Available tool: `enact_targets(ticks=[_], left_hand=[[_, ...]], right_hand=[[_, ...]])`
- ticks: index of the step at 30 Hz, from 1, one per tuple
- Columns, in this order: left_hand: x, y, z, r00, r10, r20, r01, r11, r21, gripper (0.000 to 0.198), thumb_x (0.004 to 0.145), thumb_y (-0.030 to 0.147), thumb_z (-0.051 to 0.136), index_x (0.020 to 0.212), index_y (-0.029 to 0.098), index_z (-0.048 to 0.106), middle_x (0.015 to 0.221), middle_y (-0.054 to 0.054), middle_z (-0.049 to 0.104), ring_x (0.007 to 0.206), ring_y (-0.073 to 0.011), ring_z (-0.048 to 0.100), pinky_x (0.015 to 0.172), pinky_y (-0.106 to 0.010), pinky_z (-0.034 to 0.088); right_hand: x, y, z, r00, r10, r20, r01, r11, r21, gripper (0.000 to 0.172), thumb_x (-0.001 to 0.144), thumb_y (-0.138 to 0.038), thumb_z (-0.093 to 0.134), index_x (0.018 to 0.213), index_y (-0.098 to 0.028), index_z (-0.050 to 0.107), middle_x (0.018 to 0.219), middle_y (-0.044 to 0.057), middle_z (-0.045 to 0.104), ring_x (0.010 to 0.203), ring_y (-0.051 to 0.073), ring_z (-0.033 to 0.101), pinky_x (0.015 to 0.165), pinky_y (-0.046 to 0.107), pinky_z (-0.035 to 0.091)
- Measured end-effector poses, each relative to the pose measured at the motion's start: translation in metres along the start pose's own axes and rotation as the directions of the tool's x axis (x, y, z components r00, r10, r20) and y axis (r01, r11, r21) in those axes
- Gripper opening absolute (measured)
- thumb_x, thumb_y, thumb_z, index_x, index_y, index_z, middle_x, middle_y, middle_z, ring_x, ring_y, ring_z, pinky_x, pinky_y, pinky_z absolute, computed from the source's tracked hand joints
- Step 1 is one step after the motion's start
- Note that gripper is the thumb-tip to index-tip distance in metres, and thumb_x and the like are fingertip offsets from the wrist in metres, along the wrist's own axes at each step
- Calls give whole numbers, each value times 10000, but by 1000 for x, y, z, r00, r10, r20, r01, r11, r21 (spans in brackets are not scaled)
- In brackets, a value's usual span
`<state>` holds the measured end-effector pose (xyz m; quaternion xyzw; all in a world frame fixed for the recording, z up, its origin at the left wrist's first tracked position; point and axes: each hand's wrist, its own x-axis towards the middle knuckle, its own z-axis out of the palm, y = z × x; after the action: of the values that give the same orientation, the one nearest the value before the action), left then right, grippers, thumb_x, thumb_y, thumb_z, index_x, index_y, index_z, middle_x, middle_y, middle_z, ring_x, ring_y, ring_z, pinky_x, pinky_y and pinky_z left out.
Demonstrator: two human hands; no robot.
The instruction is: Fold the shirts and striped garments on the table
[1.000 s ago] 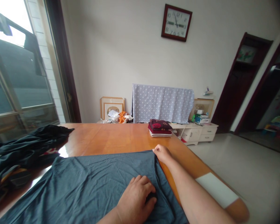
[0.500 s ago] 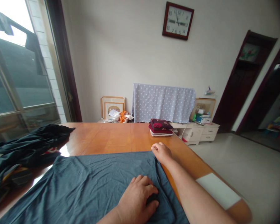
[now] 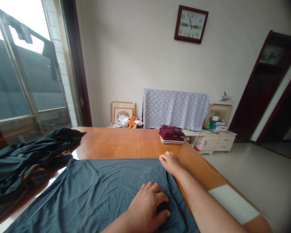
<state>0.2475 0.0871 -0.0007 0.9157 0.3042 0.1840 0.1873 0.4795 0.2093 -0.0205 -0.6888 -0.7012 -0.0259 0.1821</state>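
A dark blue-grey cloth garment (image 3: 94,187), lightly wrinkled, lies spread over the near part of the wooden table. Resting on its right part is my left hand (image 3: 149,205), palm down, fingers slightly curved and the thumb held apart. Further out, my right hand (image 3: 171,162) is closed at the garment's far right corner, with the cloth edge at its fingertips. The fingers' undersides are hidden. Beyond that hand sits a folded stack of dark red clothes (image 3: 172,134), with striped cloth at the bottom.
Dark clothes (image 3: 36,158) lie heaped along the table's left side. A pale rectangular sheet (image 3: 234,204) is on the table (image 3: 121,144) at the right edge. Beyond stand a polka-dot cloth-covered object (image 3: 176,108) and a white cabinet (image 3: 218,142).
The camera view has turned slightly left, so the room appears shifted to the right. Both hands keep nearly the same places on the garment, and the garment lies as before.
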Motion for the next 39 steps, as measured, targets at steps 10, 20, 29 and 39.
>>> enact_targets(ticks=[10, 20, 29, 39], left_hand=[[-1, -1, -1, 999, 49, -15, -48, 998, 51, 310, 824, 451, 703, 1116, 345, 697, 1108, -30, 629, 1051, -259, 547, 928, -391, 452], [-3, -3, 0, 997, 78, -21, -75, 992, 97, 309, 837, 453, 681, 1117, 325, 697, 1088, -49, 619, 1054, -267, 552, 911, -393, 453], [-6, -2, 4, 997, 47, -68, -38, 991, 132, 287, 772, 465, 704, 931, 234, 648, 1087, -64, 639, 1025, -277, 571, 875, -392, 460], [-5, -12, 12, 990, 69, -120, -48, 984, 171, 376, 864, 596, 593, 947, 236, 664, 983, -75, 670, 919, -256, 615, 795, -384, 459]], right_hand=[[0, 2, -15, 994, 110, 9, -110, 994, -21, 246, 965, -300, 511, 1018, -261, 748, 1049, 68, 679, 1026, 206, 584, 825, 264, 378], [-21, -38, -38, 999, 36, 22, -38, 995, 91, 357, 1005, -331, 409, 1079, -196, 731, 1122, 90, 744, 1057, 203, 655, 885, 258, 436], [-87, -40, 25, 979, 50, 196, -68, 994, 86, 615, 1035, -478, 219, 1488, -151, 476, 1563, 143, 427, 1478, 268, 349, 1186, 489, 295], [-101, -30, 39, 985, 24, 174, 16, 975, -223, 590, 1005, -350, 191, 1532, -197, 409, 1622, 100, 324, 1507, 260, 281, 1164, 599, 278]])
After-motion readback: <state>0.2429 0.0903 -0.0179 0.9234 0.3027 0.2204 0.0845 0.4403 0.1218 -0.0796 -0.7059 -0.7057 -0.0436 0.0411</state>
